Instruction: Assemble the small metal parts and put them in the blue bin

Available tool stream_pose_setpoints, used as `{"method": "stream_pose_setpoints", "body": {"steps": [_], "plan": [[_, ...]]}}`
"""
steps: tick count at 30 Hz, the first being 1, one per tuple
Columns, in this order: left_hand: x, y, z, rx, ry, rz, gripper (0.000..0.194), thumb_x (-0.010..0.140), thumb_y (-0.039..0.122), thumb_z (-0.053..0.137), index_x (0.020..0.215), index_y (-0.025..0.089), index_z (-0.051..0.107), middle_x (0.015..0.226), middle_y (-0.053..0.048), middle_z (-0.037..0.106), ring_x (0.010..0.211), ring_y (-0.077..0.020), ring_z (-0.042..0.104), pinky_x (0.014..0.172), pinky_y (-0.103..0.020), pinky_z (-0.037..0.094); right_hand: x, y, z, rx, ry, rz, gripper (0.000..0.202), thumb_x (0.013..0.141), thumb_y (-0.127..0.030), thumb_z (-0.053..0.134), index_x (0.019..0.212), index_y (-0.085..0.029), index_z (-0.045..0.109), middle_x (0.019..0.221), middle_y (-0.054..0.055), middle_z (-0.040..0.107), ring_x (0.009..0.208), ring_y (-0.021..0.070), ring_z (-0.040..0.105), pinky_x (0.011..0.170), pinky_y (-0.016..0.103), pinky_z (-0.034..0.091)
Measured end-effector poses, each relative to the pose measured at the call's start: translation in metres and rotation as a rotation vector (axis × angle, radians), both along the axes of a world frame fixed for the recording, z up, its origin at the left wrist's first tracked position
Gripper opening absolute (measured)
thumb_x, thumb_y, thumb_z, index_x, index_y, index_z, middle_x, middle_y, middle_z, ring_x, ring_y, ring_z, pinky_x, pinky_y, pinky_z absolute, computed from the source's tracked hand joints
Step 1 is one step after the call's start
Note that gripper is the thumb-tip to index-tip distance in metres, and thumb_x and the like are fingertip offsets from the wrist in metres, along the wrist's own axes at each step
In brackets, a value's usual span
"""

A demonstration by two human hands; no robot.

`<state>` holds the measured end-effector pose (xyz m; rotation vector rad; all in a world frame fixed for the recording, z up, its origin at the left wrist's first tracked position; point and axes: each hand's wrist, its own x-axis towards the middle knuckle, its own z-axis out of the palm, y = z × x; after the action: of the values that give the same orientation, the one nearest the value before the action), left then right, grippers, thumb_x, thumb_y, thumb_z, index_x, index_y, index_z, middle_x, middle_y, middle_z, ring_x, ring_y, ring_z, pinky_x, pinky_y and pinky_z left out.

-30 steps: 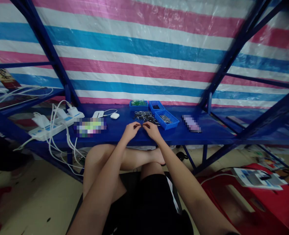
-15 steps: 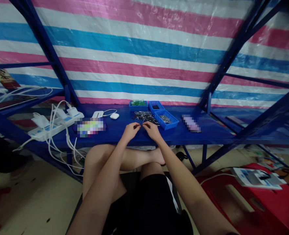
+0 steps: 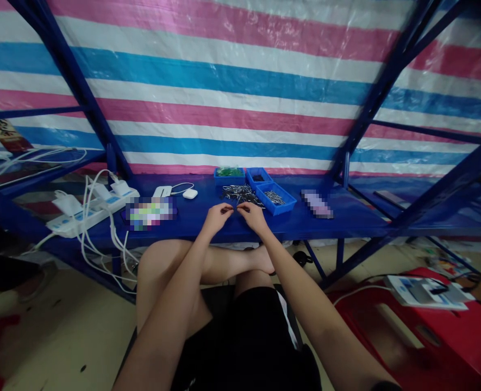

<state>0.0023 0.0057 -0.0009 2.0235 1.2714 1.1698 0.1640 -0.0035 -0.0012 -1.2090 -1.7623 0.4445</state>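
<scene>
My left hand point(image 3: 219, 216) and my right hand point(image 3: 251, 215) are close together at the front of the blue table, fingertips nearly meeting. Both are closed in a pinch; whatever they hold is too small to make out. Just beyond them lies a loose pile of dark and silvery small pieces point(image 3: 242, 194). Right of the pile, a blue tray point(image 3: 283, 209) holds thin metal pieces point(image 3: 273, 197). Behind it stands a smaller blue tray point(image 3: 266, 172) with dark bits, and to its left a blue tray point(image 3: 229, 180) with green pieces point(image 3: 229, 171).
On the left are a white power strip point(image 3: 89, 213) with cables, a blurred-out phone point(image 3: 150, 212) and a small white case point(image 3: 190, 193). A second blurred item point(image 3: 317, 204) lies right of the trays. Blue frame posts flank the table; a red stool point(image 3: 460, 339) stands lower right.
The view has shifted very slightly. Both hands keep nearly the same place and pinched pose, with a slightly wider gap between their fingertips.
</scene>
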Motion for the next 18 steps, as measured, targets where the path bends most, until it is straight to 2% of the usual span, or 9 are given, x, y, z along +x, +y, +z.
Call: {"method": "stream_pose_setpoints", "body": {"steps": [18], "plan": [[-0.0023,0.0023,-0.0027,0.001,-0.029,-0.014,0.022,0.075,0.031,0.055,0.088,0.017,0.065,0.084,-0.006,0.068,0.077,-0.0172,0.062,0.073,-0.028,0.047,-0.0007,-0.0038,0.0019,-0.005,-0.036,0.02,0.017,0.079,-0.021,0.05,0.087,-0.019,0.065,0.085,0.001,0.066,0.079,0.0147,0.059,0.076,0.026,0.043]]}}
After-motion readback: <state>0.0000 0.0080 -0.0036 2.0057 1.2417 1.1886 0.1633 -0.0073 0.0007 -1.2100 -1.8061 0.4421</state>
